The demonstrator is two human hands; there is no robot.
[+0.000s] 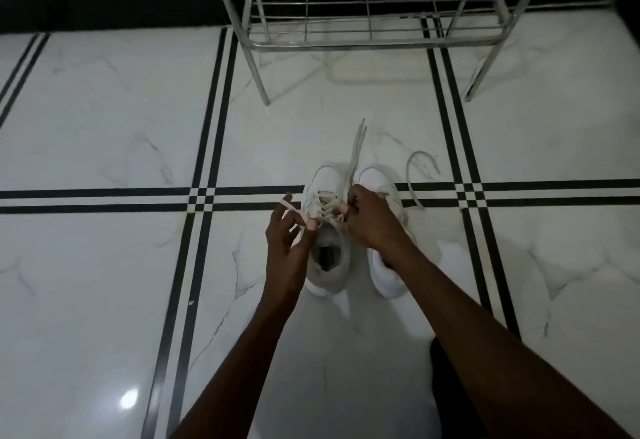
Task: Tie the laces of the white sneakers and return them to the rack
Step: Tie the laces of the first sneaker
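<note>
Two white sneakers stand side by side on the floor, toes pointing away from me. The left sneaker (pixel 323 196) sits between my hands. My left hand (pixel 287 236) pinches one lace end at the shoe's left side, the lace looped over a finger. My right hand (pixel 369 217) grips the other lace, whose ends (pixel 356 147) stick up past the toes. The right sneaker (pixel 379 179) is partly hidden under my right hand and wrist. Its loose lace (pixel 414 175) trails on the floor to the right.
A metal wire shoe rack (pixel 367 42) stands ahead against the wall, its low shelf bare. The floor (pixel 104 127) is glossy white marble tile with black stripe lines. A dark shape (pixel 446 379) shows under my right forearm.
</note>
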